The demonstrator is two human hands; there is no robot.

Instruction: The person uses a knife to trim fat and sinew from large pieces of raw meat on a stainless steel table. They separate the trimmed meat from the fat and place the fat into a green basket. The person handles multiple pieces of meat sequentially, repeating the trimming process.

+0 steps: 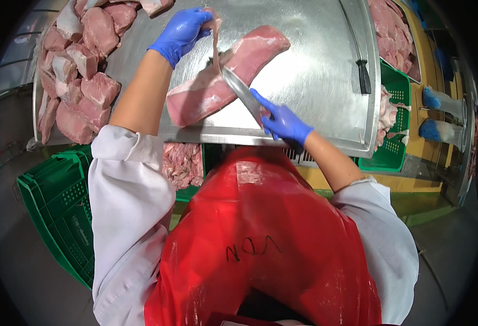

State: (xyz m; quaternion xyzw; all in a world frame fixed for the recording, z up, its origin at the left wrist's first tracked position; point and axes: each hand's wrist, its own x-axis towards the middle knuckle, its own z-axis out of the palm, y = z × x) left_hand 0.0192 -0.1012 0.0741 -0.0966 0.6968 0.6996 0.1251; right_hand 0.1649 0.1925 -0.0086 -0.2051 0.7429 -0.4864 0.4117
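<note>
A long pink piece of boneless meat (252, 51) lies slantwise on the steel table (315, 70). My left hand (182, 33), in a blue glove, pinches the upper end of a thin strip of trimmed meat (215, 41) and holds it up over the piece. The strip hangs down to the meat's surface, near the blade. In my right hand (285, 120), also gloved in blue, is a knife (241, 89). Its blade points up and left, with the tip at the meat beside the strip's lower end. The knife's handle is mostly hidden by my fingers.
Several meat chunks (81, 70) are heaped at the table's left. A sharpening steel (362, 73) with a black handle lies at the right. Green crates stand at the lower left (59, 201) and right (393, 141), and meat scraps (182, 163) sit below the front edge.
</note>
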